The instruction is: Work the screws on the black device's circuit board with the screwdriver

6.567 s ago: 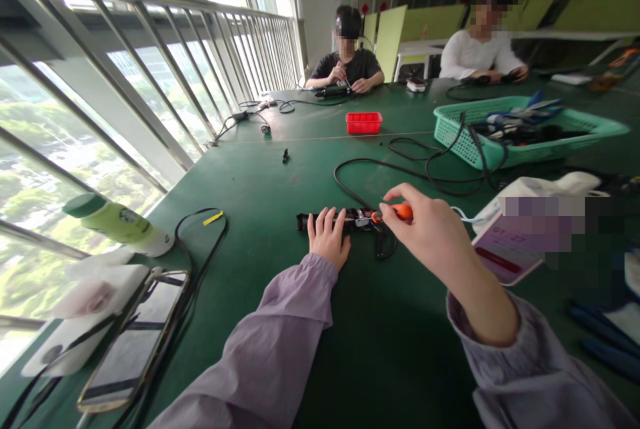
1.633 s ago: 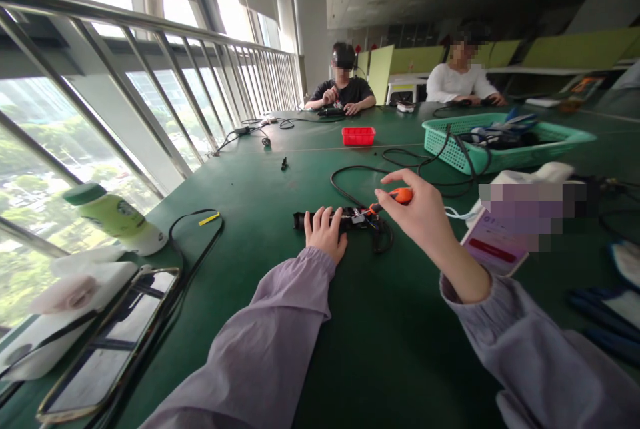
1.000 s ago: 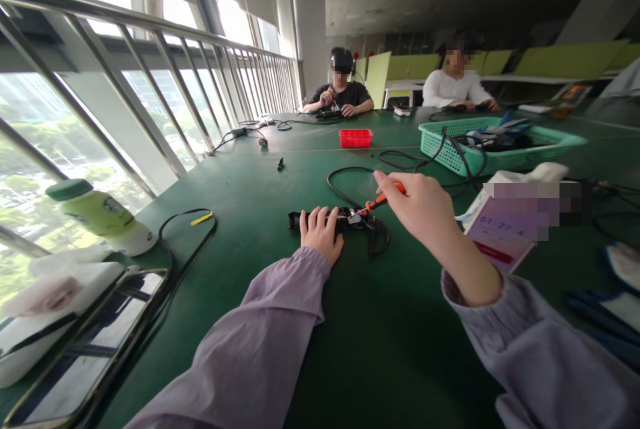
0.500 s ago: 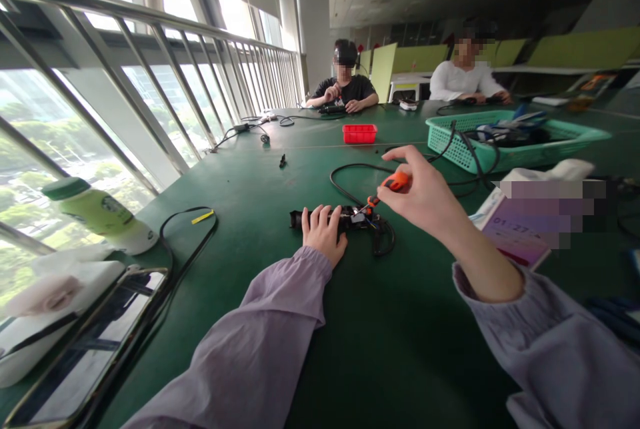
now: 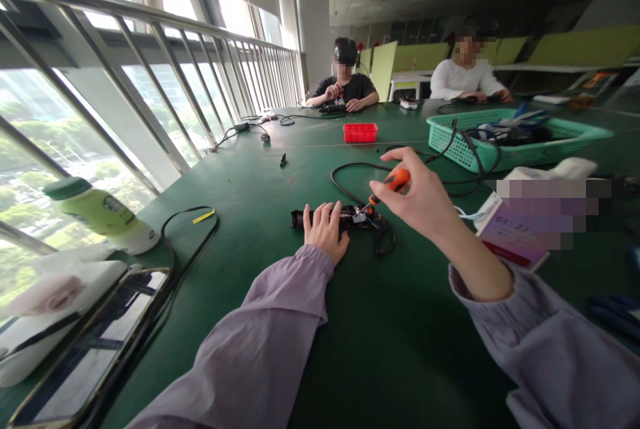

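Note:
A black cylindrical device (image 5: 299, 218) with an opened end, where small parts and wires show, lies on the green table (image 5: 280, 269). My left hand (image 5: 325, 232) rests over its body with the fingers wrapped on it, pressing it to the table. Between thumb and fingers, my right hand (image 5: 417, 192) grips an orange and black screwdriver (image 5: 399, 180). The screwdriver slants down to the left, its tip at the opened end of the device; the exact contact point is too small to make out. A black cable (image 5: 334, 179) curves behind the device.
A turquoise basket (image 5: 450, 149) with cables and tools stands at the back right, near a purple box (image 5: 515, 232). A red tray (image 5: 360, 133) sits farther back. At left are a bottle (image 5: 100, 216), a phone (image 5: 95, 349) and a lanyard (image 5: 193, 262). Two people sit across the table.
The right hand's thumb and grip on the screwdriver have shifted slightly, and its wrist has moved a little left. The left hand and the device hold their place on the table.

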Action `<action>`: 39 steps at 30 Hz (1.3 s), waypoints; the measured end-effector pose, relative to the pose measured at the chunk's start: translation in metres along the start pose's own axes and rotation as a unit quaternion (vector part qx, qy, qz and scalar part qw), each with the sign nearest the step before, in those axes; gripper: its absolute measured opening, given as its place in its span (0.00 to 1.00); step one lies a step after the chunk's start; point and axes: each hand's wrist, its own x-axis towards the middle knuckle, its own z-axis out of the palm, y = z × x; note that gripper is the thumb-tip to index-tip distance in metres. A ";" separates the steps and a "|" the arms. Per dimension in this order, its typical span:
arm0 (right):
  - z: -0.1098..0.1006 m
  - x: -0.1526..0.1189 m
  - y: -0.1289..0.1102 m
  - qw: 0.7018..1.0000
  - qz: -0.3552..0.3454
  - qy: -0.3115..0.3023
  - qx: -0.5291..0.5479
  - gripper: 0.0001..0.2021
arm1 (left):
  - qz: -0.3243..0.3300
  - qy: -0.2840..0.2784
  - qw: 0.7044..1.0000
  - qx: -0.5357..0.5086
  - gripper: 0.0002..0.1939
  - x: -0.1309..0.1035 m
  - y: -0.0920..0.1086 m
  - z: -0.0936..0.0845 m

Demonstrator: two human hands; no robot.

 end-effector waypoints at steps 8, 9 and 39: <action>0.013 -0.028 0.007 0.992 0.009 0.074 0.101 0.15 | 0.022 -0.022 1.000 -0.002 0.25 0.008 -0.013 -0.003; 0.014 -0.034 0.011 0.987 0.011 0.077 0.138 0.19 | 0.031 -0.037 0.999 -0.004 0.23 0.009 -0.016 -0.003; 0.028 -0.107 0.039 0.966 0.066 0.048 0.246 0.09 | 0.117 -0.050 0.991 0.043 0.19 0.013 -0.018 -0.014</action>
